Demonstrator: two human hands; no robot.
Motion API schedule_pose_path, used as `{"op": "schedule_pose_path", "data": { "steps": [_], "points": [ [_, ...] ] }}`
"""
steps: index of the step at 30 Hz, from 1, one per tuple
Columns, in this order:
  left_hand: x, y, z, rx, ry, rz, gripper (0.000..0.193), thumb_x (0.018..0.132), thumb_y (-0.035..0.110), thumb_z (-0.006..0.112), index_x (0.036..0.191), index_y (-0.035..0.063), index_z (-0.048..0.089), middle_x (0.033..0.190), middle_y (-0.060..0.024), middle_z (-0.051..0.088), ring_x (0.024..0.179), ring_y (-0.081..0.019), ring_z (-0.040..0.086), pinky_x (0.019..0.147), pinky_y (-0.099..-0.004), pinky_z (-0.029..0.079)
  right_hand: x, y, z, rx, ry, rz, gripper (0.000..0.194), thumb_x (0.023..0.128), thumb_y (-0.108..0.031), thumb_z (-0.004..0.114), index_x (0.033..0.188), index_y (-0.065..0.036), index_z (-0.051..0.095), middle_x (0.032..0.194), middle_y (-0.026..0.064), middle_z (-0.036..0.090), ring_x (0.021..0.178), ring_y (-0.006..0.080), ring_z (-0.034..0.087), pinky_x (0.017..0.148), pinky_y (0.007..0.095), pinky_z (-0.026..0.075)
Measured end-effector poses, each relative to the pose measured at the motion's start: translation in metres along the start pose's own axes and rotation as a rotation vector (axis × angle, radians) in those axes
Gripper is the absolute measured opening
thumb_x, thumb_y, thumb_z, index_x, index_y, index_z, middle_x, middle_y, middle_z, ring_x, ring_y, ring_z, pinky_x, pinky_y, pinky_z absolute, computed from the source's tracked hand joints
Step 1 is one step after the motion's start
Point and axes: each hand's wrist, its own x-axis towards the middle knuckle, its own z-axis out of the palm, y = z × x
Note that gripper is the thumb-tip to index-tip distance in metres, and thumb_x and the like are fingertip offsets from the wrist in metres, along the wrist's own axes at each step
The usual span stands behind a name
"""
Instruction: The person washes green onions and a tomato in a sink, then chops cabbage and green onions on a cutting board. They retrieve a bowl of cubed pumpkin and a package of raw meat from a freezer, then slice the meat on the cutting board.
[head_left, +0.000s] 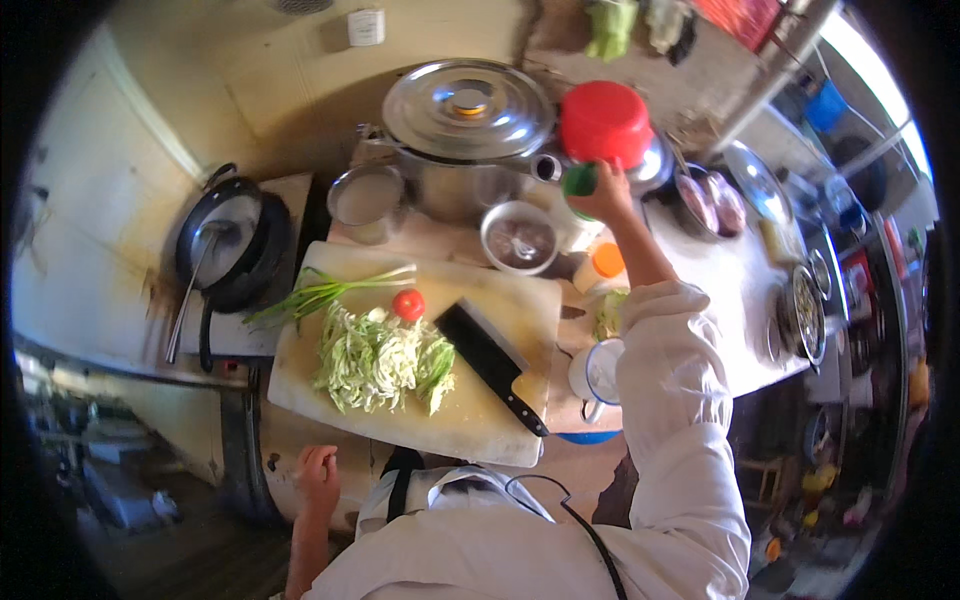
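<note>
My right hand (609, 196) reaches over the back of the counter, its thumb and fingers around a green plastic piece (580, 182); I cannot tell if it is a lid or a cup. Just above the fingertips is a red plastic basin (606, 124). Empty and loosely curled, my left hand (318, 474) hangs low, in front of the counter. A white cutting board (420, 427) carries shredded cabbage (371, 360), green onions (315, 295), a tomato (409, 304) and a black cleaver (480, 349), which lies flat with its handle toward me.
Behind the board stand a large lidded steel pot (469, 184), a steel pot (367, 202) and a bowl of dark contents (520, 236). An orange-capped jar (596, 270) and an enamel mug (596, 373) sit right. Black woks (236, 247) with a ladle (191, 300) are left.
</note>
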Motion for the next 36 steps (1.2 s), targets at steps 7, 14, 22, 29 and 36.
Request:
{"op": "schedule_pose_path", "data": {
  "steps": [7, 14, 22, 29, 36],
  "points": [
    [-0.027, -0.013, -0.015, 0.092, 0.063, -0.061, 0.012, 0.079, 0.005, 0.057, 0.09, 0.0057, 0.06, 0.085, -0.013, 0.058, 0.073, -0.032, 0.058, 0.062, -0.0373, 0.047, 0.038, 0.014, 0.034, -0.27, -0.382, 0.022, 0.087, 0.058, -0.052, 0.069, 0.124, -0.003, 0.04, 0.118, 0.0247, 0.049, 0.116, 0.0347, 0.045, 0.1, 0.0422, 0.033],
    [-0.028, -0.007, -0.014, 0.044, -0.002, -0.257, 0.013, 0.079, 0.008, 0.057, 0.091, 0.0067, 0.061, 0.088, -0.0118, 0.059, 0.076, -0.0303, 0.06, 0.065, -0.0355, 0.048, 0.033, 0.026, 0.057, -0.186, -0.32, 0.071, 0.09, 0.059, -0.059, 0.069, 0.127, -0.008, 0.039, 0.134, 0.021, 0.034, 0.123, 0.0353, 0.036, 0.099, 0.0458, 0.033],
    [-0.029, 0.0, -0.014, 0.065, -0.018, -0.223, 0.012, 0.079, 0.006, 0.055, 0.089, 0.0081, 0.061, 0.088, -0.0118, 0.059, 0.08, -0.0324, 0.058, 0.07, -0.0386, 0.047, 0.044, 0.071, 0.056, 0.163, 0.197, -0.013, 0.047, 0.08, -0.029, 0.059, 0.115, 0.0, 0.05, 0.101, 0.0224, 0.058, 0.1, 0.037, 0.053, 0.086, 0.0421, 0.042],
    [-0.041, -0.017, -0.01, -0.071, -0.102, -0.169, 0.015, 0.078, 0.006, 0.055, 0.091, 0.0074, 0.06, 0.091, -0.0137, 0.058, 0.086, -0.0337, 0.056, 0.072, -0.041, 0.047, -0.024, 0.056, -0.005, 0.497, 0.452, -0.14, 0.041, 0.084, -0.011, 0.057, 0.122, 0.001, 0.046, 0.116, 0.0191, 0.051, 0.104, 0.026, 0.052, 0.087, 0.0343, 0.044],
    [-0.033, -0.064, -0.028, -0.106, -0.059, 0.015, 0.014, 0.078, 0.007, 0.056, 0.091, 0.0057, 0.059, 0.084, -0.0118, 0.057, 0.083, -0.0315, 0.056, 0.069, -0.0394, 0.048, -0.16, -0.025, -0.028, 1.127, 0.172, -0.182, 0.043, 0.091, -0.023, 0.041, 0.124, 0.004, 0.043, 0.119, 0.013, 0.052, 0.111, 0.0239, 0.049, 0.094, 0.0344, 0.038]
  ]
}}
